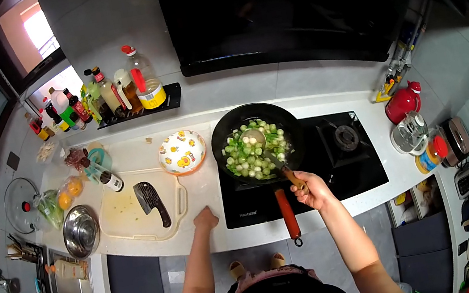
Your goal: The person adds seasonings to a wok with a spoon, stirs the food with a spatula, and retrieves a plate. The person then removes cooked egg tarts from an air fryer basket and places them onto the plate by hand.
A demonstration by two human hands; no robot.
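Right hand point(312, 190) grasped ladle point(278, 164) by wooden handle point(295, 180); scoop sat among greens point(240, 161) in wok point(292, 130). Ladle judged stiff, light, slippery at scoop; handle was best hold. Left hand point(206, 218) appeared clenched on tabletop point(203, 183), nothing visibly held.

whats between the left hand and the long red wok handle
The head view shows a narrow strip of white countertop, then the black glass cooktop's front left; no loose item lies between the left hand and long red wok handle.
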